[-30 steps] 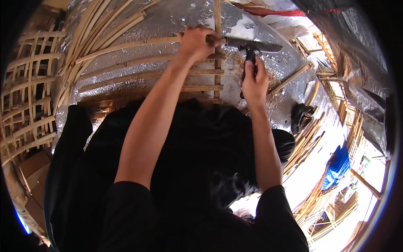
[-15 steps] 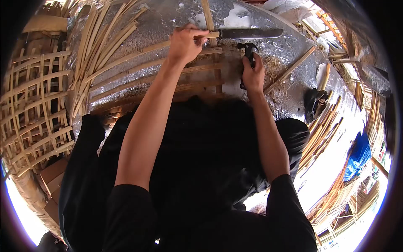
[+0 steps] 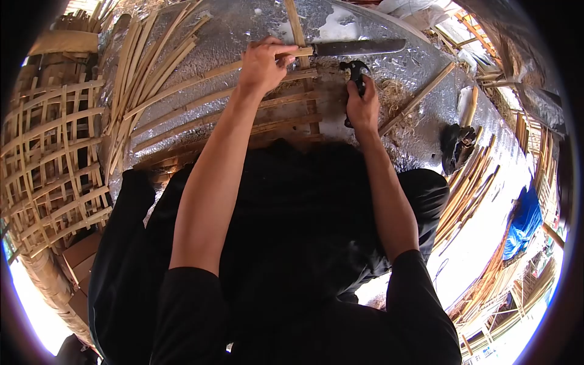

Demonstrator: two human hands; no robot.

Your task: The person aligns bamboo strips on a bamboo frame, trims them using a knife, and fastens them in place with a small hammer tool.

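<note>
My left hand (image 3: 263,66) is closed at the end of a bamboo strip (image 3: 204,78), by a knife (image 3: 359,47) whose dark blade points right. Whether the fingers grip the strip or the knife's handle is hard to tell. My right hand (image 3: 363,106) is wrapped round the handle of a black hammer (image 3: 356,69), its head up, just below the blade. Several bamboo strips (image 3: 286,100) lie side by side across an upright strip (image 3: 294,24), on a silvery sheet (image 3: 231,30).
A woven bamboo lattice (image 3: 52,146) stands at the left beside a bundle of loose strips (image 3: 135,67). To the right are a slanting stick (image 3: 420,97), a dark bag (image 3: 451,146), more bamboo strips (image 3: 471,188) and a blue plastic sheet (image 3: 524,222).
The hammer's head has dropped away from the knife blade and now sits below it. My left hand has shifted slightly left and still keeps its fingers closed. The view has turned a little.
</note>
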